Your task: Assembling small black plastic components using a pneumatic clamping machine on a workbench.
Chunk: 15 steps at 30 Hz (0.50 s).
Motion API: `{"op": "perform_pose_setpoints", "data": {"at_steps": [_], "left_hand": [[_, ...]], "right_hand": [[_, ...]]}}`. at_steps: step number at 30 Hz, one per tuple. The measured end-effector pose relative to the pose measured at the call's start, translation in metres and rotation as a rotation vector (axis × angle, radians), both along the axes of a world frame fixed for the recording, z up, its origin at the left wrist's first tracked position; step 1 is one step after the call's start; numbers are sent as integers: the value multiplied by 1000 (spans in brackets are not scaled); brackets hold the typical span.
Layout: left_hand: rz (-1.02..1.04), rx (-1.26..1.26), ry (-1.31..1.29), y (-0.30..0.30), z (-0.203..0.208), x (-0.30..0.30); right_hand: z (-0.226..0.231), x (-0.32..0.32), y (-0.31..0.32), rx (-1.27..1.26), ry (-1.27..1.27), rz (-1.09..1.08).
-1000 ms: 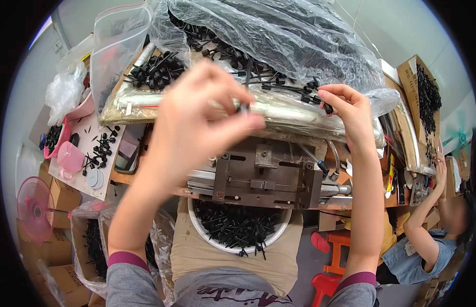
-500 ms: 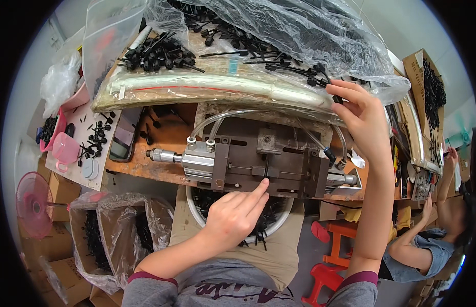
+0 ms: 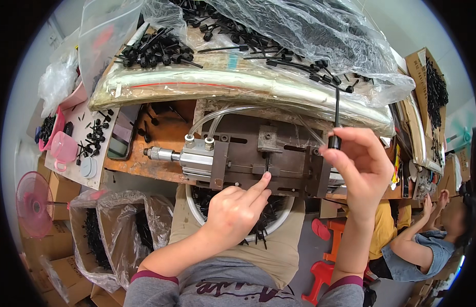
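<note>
My right hand (image 3: 363, 163) pinches a black rod-like part (image 3: 337, 110) by its thicker end, between thumb and fingers. The part's thin stem points away from me, over the right side of the metal air-cylinder fixture (image 3: 238, 169). At the fixture's middle, my left hand (image 3: 235, 207) reaches in with the index finger stretched out and its tip on a small black part (image 3: 267, 162) in the slot block. The other left fingers are loosely bent, with nothing visible in them. A white-rimmed tub (image 3: 286, 217) of black parts rests on my lap, partly hidden by the left hand.
Piles of similar black parts (image 3: 158, 48) lie on the padded ledge behind, partly under clear plastic sheeting (image 3: 309, 30). Clear hoses (image 3: 222, 112) arch over the fixture. A phone (image 3: 121, 138) lies at left. Lined boxes (image 3: 120, 235) stand lower left; a co-worker (image 3: 417, 250) sits at right.
My right hand has come from the pile on the ledge toward me and down beside the fixture, bringing a black part. The left hand has stayed nearly in place.
</note>
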<state>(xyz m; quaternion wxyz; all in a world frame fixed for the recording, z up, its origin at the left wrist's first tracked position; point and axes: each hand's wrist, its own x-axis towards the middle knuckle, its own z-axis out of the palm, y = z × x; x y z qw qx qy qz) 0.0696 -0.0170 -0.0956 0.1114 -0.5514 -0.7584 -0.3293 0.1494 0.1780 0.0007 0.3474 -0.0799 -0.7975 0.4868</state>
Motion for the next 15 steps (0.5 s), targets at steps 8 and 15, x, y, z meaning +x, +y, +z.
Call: {"op": "perform_pose_setpoints", "data": {"at_steps": [8, 15], "left_hand": [[-4, -45, -4, 1, 5, -1], [-128, -47, 29, -6, 74, -35]], "right_hand": [[-18, 17, -25, -296, -35, 34], [-46, 38, -40, 410, -126, -76]]}}
